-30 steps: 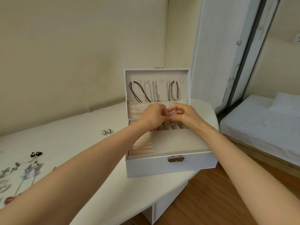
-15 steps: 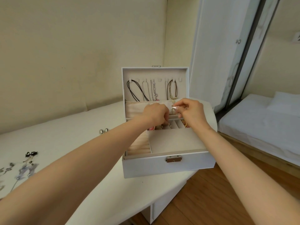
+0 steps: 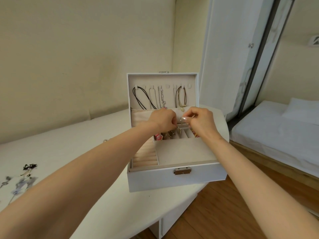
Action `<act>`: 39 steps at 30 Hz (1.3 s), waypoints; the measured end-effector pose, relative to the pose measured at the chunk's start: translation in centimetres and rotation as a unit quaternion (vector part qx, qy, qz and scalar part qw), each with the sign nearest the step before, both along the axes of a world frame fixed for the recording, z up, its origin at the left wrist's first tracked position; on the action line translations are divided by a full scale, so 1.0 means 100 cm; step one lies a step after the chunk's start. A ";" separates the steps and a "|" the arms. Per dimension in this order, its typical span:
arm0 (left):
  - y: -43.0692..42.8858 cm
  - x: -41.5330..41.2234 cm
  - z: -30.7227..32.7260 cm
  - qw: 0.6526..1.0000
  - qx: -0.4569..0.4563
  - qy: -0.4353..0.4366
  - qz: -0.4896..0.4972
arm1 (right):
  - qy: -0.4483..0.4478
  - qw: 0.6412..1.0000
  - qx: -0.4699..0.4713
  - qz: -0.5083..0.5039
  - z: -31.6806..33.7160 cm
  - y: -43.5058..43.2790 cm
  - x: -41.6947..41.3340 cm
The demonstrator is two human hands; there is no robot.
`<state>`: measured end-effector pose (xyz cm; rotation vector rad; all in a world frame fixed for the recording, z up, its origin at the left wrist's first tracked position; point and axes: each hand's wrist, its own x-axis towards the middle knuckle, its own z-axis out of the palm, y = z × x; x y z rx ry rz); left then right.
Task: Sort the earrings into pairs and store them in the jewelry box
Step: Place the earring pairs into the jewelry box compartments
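The white jewelry box (image 3: 203,176) stands open on the table, lid upright with necklaces (image 3: 162,99) hanging inside it. Both hands hover over the slotted compartments (image 3: 183,135) at the back of the tray. My left hand (image 3: 164,120) is closed, and a small gold earring (image 3: 178,130) dangles under its fingertips. My right hand (image 3: 201,121) pinches a thin small earring piece between thumb and forefinger. Pink and gold earrings (image 3: 158,136) sit in the left slots. Loose earrings (image 3: 28,167) lie on the table at far left.
The box sits near the white table's (image 3: 107,195) rounded right edge, with wooden floor (image 3: 215,213) below. A stud (image 3: 105,140) peeks out behind my left forearm. A bed (image 3: 276,131) stands to the right, and a beige wall is behind the table.
My hands, pressed together a second ago, have drawn slightly apart over the back slots. The right hand rose a little. The box has not moved.
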<state>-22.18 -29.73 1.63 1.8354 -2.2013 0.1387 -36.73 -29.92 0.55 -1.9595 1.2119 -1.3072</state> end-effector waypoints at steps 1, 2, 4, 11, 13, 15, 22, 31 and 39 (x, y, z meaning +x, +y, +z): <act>0.000 0.001 0.000 1.000 0.003 0.003 -0.001 | 0.022 1.000 0.017 0.009 0.001 0.001 0.001; -0.001 0.001 0.000 1.000 0.009 0.006 -0.003 | 0.047 0.998 0.035 0.022 0.001 0.002 0.001; -0.001 0.003 0.000 0.999 0.028 0.014 -0.013 | 0.089 0.993 0.064 0.052 0.000 0.003 0.003; 0.007 0.020 0.010 0.996 -0.009 0.083 -0.026 | 0.086 0.992 0.054 0.079 -0.003 0.002 0.002; 0.011 0.021 0.013 0.997 0.007 0.069 -0.028 | 0.060 0.997 0.029 0.044 -0.003 -0.001 0.002; 0.013 0.018 0.013 0.998 0.047 0.041 -0.030 | 0.043 0.999 0.002 0.010 -0.003 -0.003 0.002; 0.009 0.002 0.003 0.997 0.079 -0.012 -0.003 | 0.144 0.988 0.062 0.000 -0.009 -0.006 0.005; 0.007 -0.001 -0.002 0.998 0.058 0.004 0.030 | 0.161 0.986 0.041 -0.016 -0.001 0.002 0.008; 0.005 0.002 0.001 0.997 0.057 0.044 0.026 | 0.201 0.978 0.064 -0.006 -0.003 0.004 0.010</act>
